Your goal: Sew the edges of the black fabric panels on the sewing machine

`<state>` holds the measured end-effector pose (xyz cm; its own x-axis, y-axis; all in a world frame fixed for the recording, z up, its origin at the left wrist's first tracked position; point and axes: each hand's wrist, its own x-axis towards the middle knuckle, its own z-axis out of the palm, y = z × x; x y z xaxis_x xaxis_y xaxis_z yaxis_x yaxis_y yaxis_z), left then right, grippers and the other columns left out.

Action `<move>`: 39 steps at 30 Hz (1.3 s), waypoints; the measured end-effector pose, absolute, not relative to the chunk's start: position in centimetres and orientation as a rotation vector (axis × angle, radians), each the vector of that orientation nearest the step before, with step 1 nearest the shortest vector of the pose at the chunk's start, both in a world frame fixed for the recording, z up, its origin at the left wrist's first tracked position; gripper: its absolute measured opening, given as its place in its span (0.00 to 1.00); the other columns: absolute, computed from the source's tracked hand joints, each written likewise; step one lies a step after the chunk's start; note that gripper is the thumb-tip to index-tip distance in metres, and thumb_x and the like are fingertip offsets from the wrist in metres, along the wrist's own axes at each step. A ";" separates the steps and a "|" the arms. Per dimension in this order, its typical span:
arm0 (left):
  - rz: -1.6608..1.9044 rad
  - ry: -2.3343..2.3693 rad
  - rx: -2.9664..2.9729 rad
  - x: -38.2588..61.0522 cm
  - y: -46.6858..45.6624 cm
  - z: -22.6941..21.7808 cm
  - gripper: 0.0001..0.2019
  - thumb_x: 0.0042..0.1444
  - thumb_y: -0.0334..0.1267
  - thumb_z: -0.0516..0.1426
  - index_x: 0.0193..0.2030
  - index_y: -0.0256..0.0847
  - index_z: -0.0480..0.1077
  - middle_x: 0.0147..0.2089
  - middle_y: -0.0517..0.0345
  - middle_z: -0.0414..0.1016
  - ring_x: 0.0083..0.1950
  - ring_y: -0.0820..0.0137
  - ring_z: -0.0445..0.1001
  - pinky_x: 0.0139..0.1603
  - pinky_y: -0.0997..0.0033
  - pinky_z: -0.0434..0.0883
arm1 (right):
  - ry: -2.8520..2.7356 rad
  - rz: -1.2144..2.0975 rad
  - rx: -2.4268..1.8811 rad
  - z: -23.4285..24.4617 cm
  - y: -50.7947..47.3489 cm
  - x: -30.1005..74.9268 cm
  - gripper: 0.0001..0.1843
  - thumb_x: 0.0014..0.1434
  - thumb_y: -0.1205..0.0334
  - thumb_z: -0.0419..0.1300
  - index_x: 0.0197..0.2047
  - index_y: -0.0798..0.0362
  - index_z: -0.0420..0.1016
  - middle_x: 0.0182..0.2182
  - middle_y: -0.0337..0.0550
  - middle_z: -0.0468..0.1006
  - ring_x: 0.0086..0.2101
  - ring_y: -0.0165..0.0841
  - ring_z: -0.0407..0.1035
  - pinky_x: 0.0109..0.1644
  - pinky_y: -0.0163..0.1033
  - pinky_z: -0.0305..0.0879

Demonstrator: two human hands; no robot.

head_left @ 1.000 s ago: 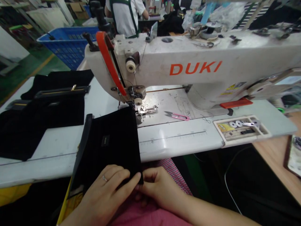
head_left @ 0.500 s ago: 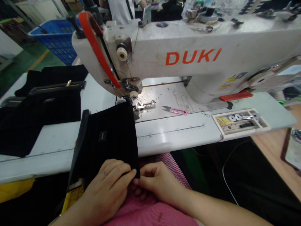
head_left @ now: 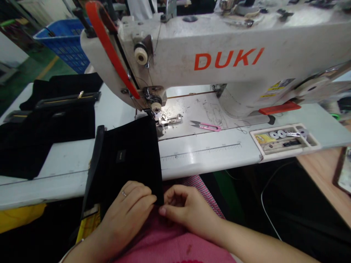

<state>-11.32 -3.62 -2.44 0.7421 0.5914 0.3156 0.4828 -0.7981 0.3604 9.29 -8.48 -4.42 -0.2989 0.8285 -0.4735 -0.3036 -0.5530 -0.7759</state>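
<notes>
Left hand (head_left: 124, 210) has its fingers (head_left: 144, 199) closed up and pressed on the bottom edge of a black fabric piece (head_left: 126, 164), ring (head_left: 124, 193) on one of them, while the right hand (head_left: 188, 208) pinches that piece's lower right corner with its fingers (head_left: 171, 208) curled in. The piece sits half on the white tabletop (head_left: 208, 159), half hanging off over a pink checked lap (head_left: 170, 241), with a black strap (head_left: 94, 171) down its left side, just short of the presser foot (head_left: 167, 119). Pink thread snips (head_left: 205, 126) lie right beside the foot, a bobbin tray (head_left: 283, 140) further right, and more black fabric (head_left: 55, 124) with a zip off left. The big DUKI sewing machine (head_left: 227, 58) blocks most of the view, with a blue crate (head_left: 64, 44) and a co-worker (head_left: 139, 5) in a white shirt behind it, on a green factory floor (head_left: 30, 69).
</notes>
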 end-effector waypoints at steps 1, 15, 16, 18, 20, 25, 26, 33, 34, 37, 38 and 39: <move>0.620 0.840 2.681 -11.2 -3.6 -2.2 0.09 0.65 0.24 0.53 0.43 0.39 0.71 0.40 0.55 0.71 0.46 0.65 0.68 0.50 0.62 0.68 | -0.667 1.967 -1.139 -4.5 -8.4 9.2 0.18 0.47 0.55 0.76 0.33 0.56 0.76 0.25 0.35 0.76 0.26 0.27 0.69 0.31 0.33 0.65; 0.565 0.701 2.700 -11.8 -3.4 -2.0 0.11 0.69 0.25 0.51 0.51 0.38 0.72 0.46 0.55 0.75 0.50 0.67 0.70 0.56 0.62 0.68 | -0.539 2.036 -1.119 -4.6 -8.3 9.0 0.25 0.40 0.46 0.78 0.30 0.56 0.75 0.24 0.36 0.77 0.24 0.27 0.70 0.31 0.35 0.66; 0.567 0.690 2.709 -11.9 -3.5 -1.9 0.11 0.69 0.24 0.51 0.51 0.37 0.72 0.46 0.55 0.75 0.50 0.67 0.70 0.56 0.62 0.69 | -0.542 2.047 -1.118 -4.5 -8.3 9.0 0.25 0.40 0.46 0.78 0.30 0.55 0.74 0.25 0.35 0.76 0.24 0.27 0.70 0.32 0.35 0.67; 0.566 0.672 2.721 -11.9 -3.4 -1.8 0.12 0.68 0.24 0.52 0.52 0.37 0.72 0.46 0.55 0.76 0.49 0.68 0.71 0.56 0.62 0.70 | -0.545 2.071 -1.108 -4.5 -8.2 9.0 0.26 0.40 0.45 0.77 0.30 0.54 0.73 0.24 0.34 0.76 0.24 0.27 0.70 0.32 0.35 0.67; 0.574 0.655 2.735 -11.8 -3.3 -1.7 0.11 0.67 0.25 0.54 0.51 0.37 0.72 0.46 0.54 0.76 0.49 0.66 0.72 0.56 0.60 0.71 | -0.557 2.089 -1.105 -4.5 -8.2 9.0 0.26 0.42 0.44 0.76 0.30 0.54 0.72 0.24 0.35 0.76 0.25 0.27 0.70 0.33 0.35 0.68; 0.584 0.642 2.787 -11.8 -3.4 -2.1 0.11 0.67 0.26 0.53 0.51 0.37 0.73 0.46 0.53 0.77 0.50 0.65 0.72 0.58 0.58 0.70 | -0.975 1.927 -1.235 -4.7 -8.5 9.2 0.15 0.56 0.51 0.69 0.33 0.54 0.73 0.25 0.36 0.75 0.26 0.28 0.70 0.31 0.34 0.67; 0.580 0.640 2.774 -11.8 -3.4 -2.2 0.11 0.67 0.26 0.52 0.51 0.37 0.72 0.46 0.53 0.76 0.50 0.65 0.72 0.58 0.60 0.70 | -1.170 1.746 -1.283 -4.7 -8.6 9.4 0.11 0.58 0.56 0.68 0.33 0.54 0.74 0.26 0.37 0.75 0.28 0.29 0.70 0.31 0.33 0.66; 0.554 0.648 2.759 -11.0 -3.2 -0.6 0.14 0.67 0.24 0.48 0.45 0.38 0.74 0.41 0.55 0.77 0.43 0.69 0.73 0.51 0.70 0.74 | -2.055 0.223 -0.944 -3.7 -7.0 11.5 0.12 0.71 0.70 0.52 0.47 0.58 0.77 0.44 0.48 0.82 0.46 0.36 0.71 0.52 0.41 0.70; 0.544 0.668 2.746 -10.8 -2.9 -0.2 0.14 0.66 0.25 0.48 0.44 0.38 0.74 0.41 0.55 0.77 0.42 0.69 0.73 0.50 0.70 0.74 | -2.066 0.175 -0.899 -3.6 -6.6 11.5 0.12 0.71 0.69 0.52 0.47 0.59 0.77 0.43 0.47 0.82 0.46 0.36 0.72 0.53 0.40 0.70; 0.458 0.788 2.785 -10.4 -1.7 0.4 0.15 0.65 0.29 0.51 0.55 0.38 0.72 0.52 0.50 0.78 0.53 0.64 0.74 0.56 0.65 0.75 | -2.061 0.100 -0.829 -3.6 -5.8 11.3 0.12 0.71 0.71 0.53 0.42 0.58 0.78 0.36 0.42 0.84 0.44 0.33 0.74 0.53 0.39 0.70; 0.427 0.839 2.835 -10.3 -1.2 0.2 0.18 0.65 0.30 0.51 0.60 0.37 0.69 0.59 0.48 0.75 0.60 0.61 0.72 0.59 0.61 0.74 | -2.062 0.078 -0.828 -3.7 -5.6 11.2 0.12 0.70 0.71 0.54 0.41 0.57 0.78 0.35 0.41 0.84 0.43 0.32 0.75 0.53 0.38 0.70; 0.395 0.882 2.890 -10.2 -0.8 -0.2 0.22 0.65 0.31 0.51 0.65 0.36 0.65 0.64 0.47 0.71 0.65 0.59 0.68 0.62 0.57 0.73 | -2.065 0.055 -0.831 -3.8 -5.4 11.0 0.12 0.70 0.72 0.54 0.40 0.56 0.78 0.34 0.40 0.84 0.41 0.31 0.75 0.53 0.38 0.70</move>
